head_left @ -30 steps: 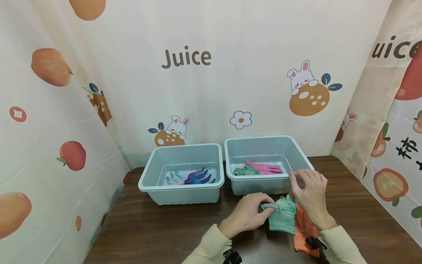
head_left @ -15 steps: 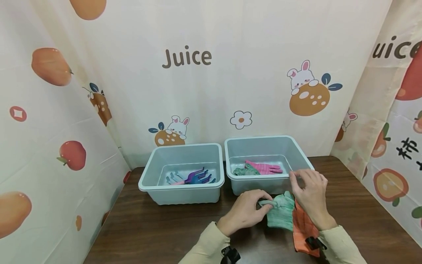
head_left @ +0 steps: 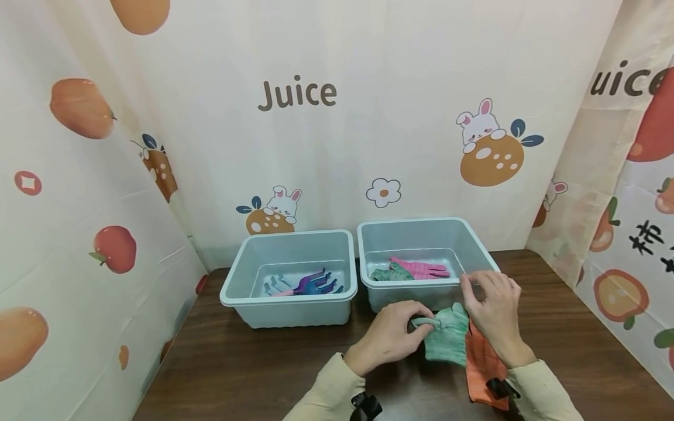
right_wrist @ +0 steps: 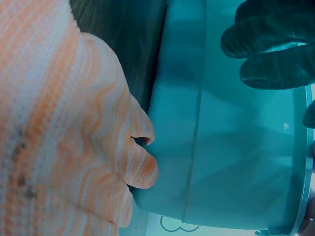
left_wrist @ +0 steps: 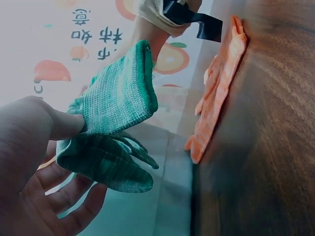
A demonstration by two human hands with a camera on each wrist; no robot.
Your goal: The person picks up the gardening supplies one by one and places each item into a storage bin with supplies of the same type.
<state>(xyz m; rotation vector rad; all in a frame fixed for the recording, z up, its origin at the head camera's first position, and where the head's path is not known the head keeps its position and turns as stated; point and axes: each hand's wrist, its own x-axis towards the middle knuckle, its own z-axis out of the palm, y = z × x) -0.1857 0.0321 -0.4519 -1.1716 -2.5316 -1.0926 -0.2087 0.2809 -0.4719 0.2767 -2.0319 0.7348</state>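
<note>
Left tub: a pale grey-blue rectangular plastic tub stood left of centre on the dark wooden table; it held a purple-and-blue knitted glove lying flat on its floor, probably set apart from the other lot.
Right tub: a matching pale grey-blue plastic tub stood just beside the first, right of centre; a pink knitted glove and a dark green knitted glove lay side by side in it, touching.
Left hand: the left hand, lower centre of the head view, was closed in a pinch on the green knitted work glove, thumb pressed on the fabric; the grip raised the glove's finger end, seemingly to peel it off what lay beneath.
Green glove: held in front of the right tub, partly over the orange one, its fingers folded under in the left wrist view.
Right hand: the right hand, lower right, hovered over the right tub's near rim, fingers curled; whether they pinched the green glove's edge or nothing could not be told.
Orange glove: an orange-and-white knitted work glove lay flat on the table, fingertips touching the right tub's wall.
</note>
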